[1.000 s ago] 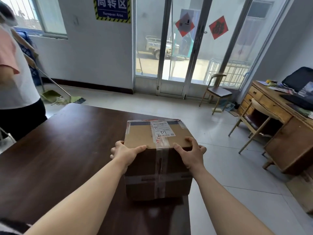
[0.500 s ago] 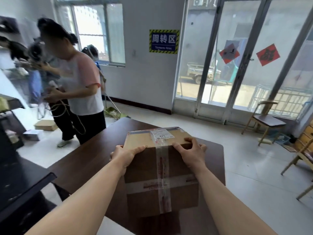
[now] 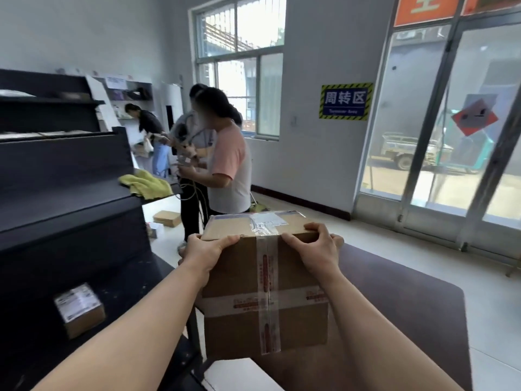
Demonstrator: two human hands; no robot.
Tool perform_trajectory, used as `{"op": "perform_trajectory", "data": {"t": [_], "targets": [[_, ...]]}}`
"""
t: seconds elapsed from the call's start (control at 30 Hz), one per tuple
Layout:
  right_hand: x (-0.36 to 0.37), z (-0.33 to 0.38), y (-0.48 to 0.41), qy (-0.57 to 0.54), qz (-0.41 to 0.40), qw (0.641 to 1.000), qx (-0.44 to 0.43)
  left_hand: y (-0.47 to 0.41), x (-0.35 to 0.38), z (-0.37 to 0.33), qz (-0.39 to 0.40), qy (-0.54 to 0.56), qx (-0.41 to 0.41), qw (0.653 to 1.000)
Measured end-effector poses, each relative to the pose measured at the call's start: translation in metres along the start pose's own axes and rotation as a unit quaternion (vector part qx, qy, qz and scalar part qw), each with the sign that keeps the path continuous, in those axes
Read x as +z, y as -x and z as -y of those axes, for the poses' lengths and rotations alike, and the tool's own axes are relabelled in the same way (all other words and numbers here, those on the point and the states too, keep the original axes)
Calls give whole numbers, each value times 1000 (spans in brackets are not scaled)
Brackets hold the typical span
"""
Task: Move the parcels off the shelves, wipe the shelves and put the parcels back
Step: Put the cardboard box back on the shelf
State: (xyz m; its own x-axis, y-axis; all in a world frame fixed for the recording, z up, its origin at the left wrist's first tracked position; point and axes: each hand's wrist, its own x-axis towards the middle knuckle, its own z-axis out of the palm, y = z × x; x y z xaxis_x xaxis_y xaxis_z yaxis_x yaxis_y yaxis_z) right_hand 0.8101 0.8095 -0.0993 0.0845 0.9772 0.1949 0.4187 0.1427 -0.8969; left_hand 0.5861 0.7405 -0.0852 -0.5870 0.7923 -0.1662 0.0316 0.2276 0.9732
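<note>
A taped cardboard parcel (image 3: 242, 280) with a white label on top is held up in front of me, off the dark table (image 3: 408, 303). My left hand (image 3: 207, 251) grips its near top edge on the left and my right hand (image 3: 317, 251) grips the same edge on the right, fingers curled over the top. Dark shelves (image 3: 64, 198) stand at the left. A small labelled parcel (image 3: 80, 309) lies on a low shelf. A yellow cloth (image 3: 145, 183) is draped on a shelf end.
Several people (image 3: 225, 165) stand close behind the parcel, beside the shelves. Flat cardboard boxes (image 3: 167, 218) lie on the floor near their feet. Glass doors (image 3: 439, 131) fill the right wall. A white box edge (image 3: 239, 375) shows below the parcel.
I have turned left with the parcel in both hands: it has come up off the table and the shelves have swung into view. My grip has stayed the same.
</note>
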Motion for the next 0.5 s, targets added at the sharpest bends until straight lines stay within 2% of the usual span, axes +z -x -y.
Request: {"op": "perform_trajectory", "data": {"t": [0.23,0.5], "targets": [[41,46,11,-45,60,997,-31,15,-59,-26,-132,-15,33,991],[55,86,9,-67,130,983,-114,47,-89,-27,-211,40,24,976]]}}
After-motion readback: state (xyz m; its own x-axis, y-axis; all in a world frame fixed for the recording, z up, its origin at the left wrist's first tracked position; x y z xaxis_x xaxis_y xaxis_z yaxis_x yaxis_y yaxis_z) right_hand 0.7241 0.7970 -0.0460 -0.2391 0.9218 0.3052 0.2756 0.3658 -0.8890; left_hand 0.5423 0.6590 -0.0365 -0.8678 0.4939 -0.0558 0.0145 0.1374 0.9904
